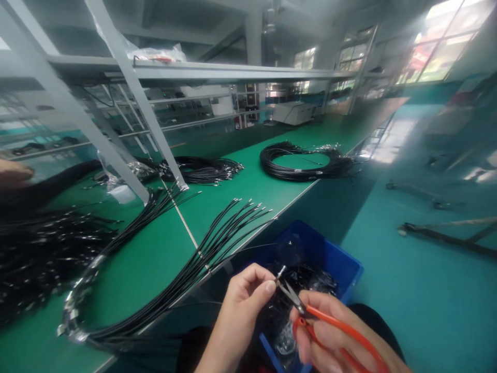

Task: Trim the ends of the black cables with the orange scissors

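My left hand pinches the metal tip of a thin black cable just above the blue bin. My right hand is closed on a pair of orange-handled snips, whose blades meet the cable end held by my left fingers. A bundle of black cables with metal ends fans across the green bench to the left of my hands, tied near its lower end.
A coil of black cable lies farther back on the bench, another pile beside a grey frame leg. A dense cable heap is at left, with another person's hand at the left edge. Teal floor lies right.
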The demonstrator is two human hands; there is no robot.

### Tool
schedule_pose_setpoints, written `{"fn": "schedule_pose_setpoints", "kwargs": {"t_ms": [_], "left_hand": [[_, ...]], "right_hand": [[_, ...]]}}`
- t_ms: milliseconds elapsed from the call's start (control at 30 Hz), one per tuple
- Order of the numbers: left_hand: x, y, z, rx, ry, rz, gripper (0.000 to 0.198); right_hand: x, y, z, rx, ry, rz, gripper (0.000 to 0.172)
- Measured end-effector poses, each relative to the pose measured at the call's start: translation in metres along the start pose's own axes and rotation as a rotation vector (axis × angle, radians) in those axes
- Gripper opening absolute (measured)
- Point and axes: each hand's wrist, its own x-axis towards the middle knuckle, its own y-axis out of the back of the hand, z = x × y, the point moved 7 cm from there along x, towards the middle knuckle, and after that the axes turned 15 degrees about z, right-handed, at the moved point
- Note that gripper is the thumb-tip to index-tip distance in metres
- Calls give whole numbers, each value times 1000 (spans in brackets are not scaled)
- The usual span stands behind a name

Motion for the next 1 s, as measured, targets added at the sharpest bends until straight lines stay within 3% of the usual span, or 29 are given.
{"fn": "schedule_pose_setpoints", "kwargs": {"t_ms": [133, 400, 667, 867, 1000], "left_hand": [[-1, 0, 4, 8, -30, 20, 13], [-2, -4, 8, 72, -95, -14, 13], [-2, -2, 6, 132, -131, -9, 14], [3, 1, 1, 149, -98, 41, 12], [3, 1, 1, 187, -104, 29, 12]], "right_hand": [[2, 0, 6, 23, -24, -65, 33], [10, -12, -4, 218, -145, -34, 32], [13, -13, 0, 135, -85, -86, 25], [24, -12, 12, -144, -7, -25, 19], [24, -7, 10, -62, 58, -38, 22]]}}
